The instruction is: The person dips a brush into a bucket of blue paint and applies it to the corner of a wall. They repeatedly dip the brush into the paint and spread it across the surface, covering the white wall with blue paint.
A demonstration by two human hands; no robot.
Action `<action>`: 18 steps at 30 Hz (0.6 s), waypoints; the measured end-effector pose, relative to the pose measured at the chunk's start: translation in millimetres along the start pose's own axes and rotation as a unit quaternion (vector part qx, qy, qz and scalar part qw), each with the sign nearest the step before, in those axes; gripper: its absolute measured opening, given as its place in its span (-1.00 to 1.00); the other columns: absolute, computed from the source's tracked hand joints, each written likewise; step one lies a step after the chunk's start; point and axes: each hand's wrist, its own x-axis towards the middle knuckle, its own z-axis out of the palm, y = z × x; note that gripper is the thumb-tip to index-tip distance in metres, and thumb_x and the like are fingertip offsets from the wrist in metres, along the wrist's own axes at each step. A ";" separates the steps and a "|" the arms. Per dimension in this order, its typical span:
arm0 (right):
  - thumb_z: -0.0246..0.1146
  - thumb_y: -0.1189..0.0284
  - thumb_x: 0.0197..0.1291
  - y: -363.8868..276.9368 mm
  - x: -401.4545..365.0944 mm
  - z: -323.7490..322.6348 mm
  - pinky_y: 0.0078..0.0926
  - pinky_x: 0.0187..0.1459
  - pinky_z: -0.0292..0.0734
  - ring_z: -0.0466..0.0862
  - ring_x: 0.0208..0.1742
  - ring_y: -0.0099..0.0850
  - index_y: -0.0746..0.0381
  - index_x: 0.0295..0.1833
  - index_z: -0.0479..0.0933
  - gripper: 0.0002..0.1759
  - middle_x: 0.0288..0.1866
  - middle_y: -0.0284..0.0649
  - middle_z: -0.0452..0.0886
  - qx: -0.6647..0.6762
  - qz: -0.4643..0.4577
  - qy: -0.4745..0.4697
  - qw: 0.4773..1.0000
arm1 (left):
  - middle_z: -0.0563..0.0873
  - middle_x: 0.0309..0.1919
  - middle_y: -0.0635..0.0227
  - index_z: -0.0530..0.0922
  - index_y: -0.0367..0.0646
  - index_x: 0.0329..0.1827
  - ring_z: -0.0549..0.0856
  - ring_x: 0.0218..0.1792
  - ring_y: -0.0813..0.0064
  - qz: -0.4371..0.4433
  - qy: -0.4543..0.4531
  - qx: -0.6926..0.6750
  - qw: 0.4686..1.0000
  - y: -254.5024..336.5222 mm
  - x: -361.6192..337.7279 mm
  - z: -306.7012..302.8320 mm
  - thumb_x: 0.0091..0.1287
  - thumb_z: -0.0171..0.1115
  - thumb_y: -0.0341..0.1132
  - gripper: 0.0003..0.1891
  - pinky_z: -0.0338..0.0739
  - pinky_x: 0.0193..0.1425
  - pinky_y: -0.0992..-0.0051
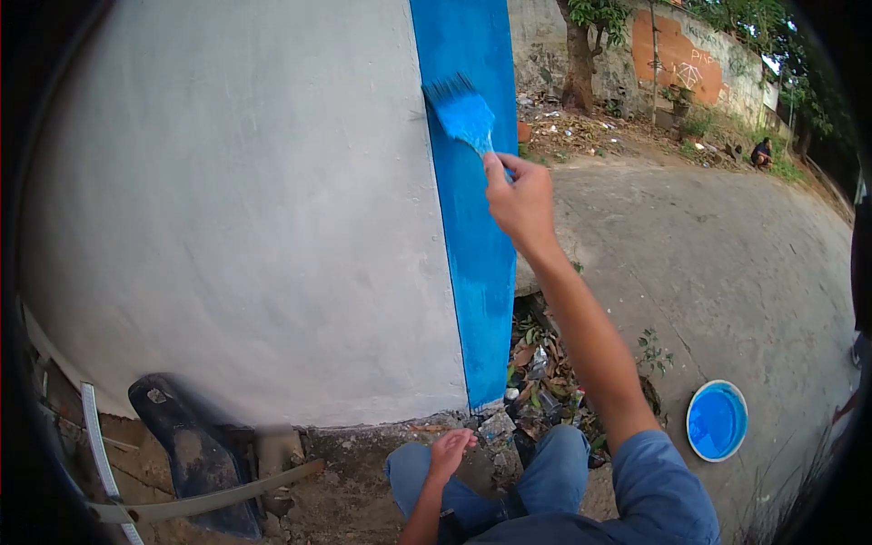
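Observation:
My right hand (524,202) is closed around the handle of a paintbrush (465,118) thick with blue paint. The brush tilts up and left, its dark bristle tips at the left edge of a blue painted strip (477,263), where the strip meets the white wall (272,209). Low in front of my body, above my jeans, my left hand (450,451) has its fingers curled in and holds nothing that I can see. A round bucket of blue paint (717,421) stands on the ground to my right.
Leaves and litter (545,372) lie at the wall's foot. A dark, worn board-like object (195,463) and a curved strip (218,498) are at lower left. Concrete (708,263) stretches right, with a tree (579,54) and a crouching person (762,154) far off.

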 end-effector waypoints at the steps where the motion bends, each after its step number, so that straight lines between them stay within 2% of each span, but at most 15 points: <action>1: 0.13 0.28 0.20 5.2 -7.5 1.1 -0.33 -0.49 0.39 0.54 -0.61 -0.15 0.41 -0.26 0.59 -0.64 -0.64 0.06 0.51 0.000 0.001 -0.002 1.000 | 0.70 -0.23 0.31 0.58 -0.24 -0.08 0.67 -0.23 0.55 -0.001 0.001 -0.001 1.000 -0.1 0.6 -0.2 0.38 0.11 -0.23 -0.74 0.47 -0.21 0.59; 3: 0.14 0.29 0.20 17.0 -21.4 5.8 -0.30 -0.46 0.41 0.59 -0.56 -0.15 0.41 -0.23 0.59 -0.66 -0.63 0.08 0.51 -0.009 0.014 0.025 1.000 | 0.71 -0.27 0.27 0.59 -0.28 -0.12 0.67 -0.26 0.57 0.000 0.008 -0.037 0.999 0.1 0.4 -4.6 0.34 0.17 -0.32 -0.79 0.51 -0.15 0.58; 6: 0.16 0.30 0.20 23.9 -31.4 6.5 -0.29 -0.47 0.41 0.61 -0.55 -0.14 0.41 -0.21 0.60 -0.67 -0.62 0.10 0.50 -0.027 -0.021 0.036 0.999 | 0.71 -0.28 0.30 0.60 -0.27 -0.12 0.67 -0.26 0.58 -0.016 0.019 -0.033 0.999 5.3 -3.4 -7.9 0.34 0.17 -0.29 -0.79 0.49 -0.19 0.59; 12: 0.18 0.34 0.18 24.1 -55.5 -9.4 -0.34 -0.56 0.38 0.57 -0.66 -0.18 0.44 -0.20 0.59 -0.68 -0.67 0.09 0.48 -0.117 -0.013 0.015 0.993 | 0.71 -0.26 0.33 0.59 -0.24 -0.11 0.67 -0.27 0.60 -0.022 0.019 -0.008 1.000 1.1 -5.8 -12.9 0.34 0.17 -0.21 -0.75 0.45 -0.27 0.61; 16: 0.19 0.37 0.17 37.9 -79.1 -21.9 -0.36 -0.58 0.37 0.56 -0.68 -0.21 0.45 -0.18 0.58 -0.69 -0.68 0.08 0.46 -0.133 -0.021 -0.004 0.991 | 0.71 -0.27 0.32 0.59 -0.24 -0.11 0.67 -0.28 0.60 -0.024 0.014 -0.011 1.000 -6.0 -4.8 -11.6 0.34 0.17 -0.22 -0.75 0.45 -0.26 0.62; 18: 0.19 0.38 0.16 52.7 -93.1 -26.5 -0.37 -0.60 0.36 0.55 -0.69 -0.19 0.45 -0.17 0.58 -0.69 -0.69 0.07 0.45 -0.169 -0.042 -0.007 0.985 | 0.71 -0.25 0.30 0.58 -0.25 -0.10 0.67 -0.24 0.56 -0.030 0.010 0.013 0.999 -2.2 -5.2 -9.8 0.38 0.10 -0.24 -0.75 0.46 -0.23 0.59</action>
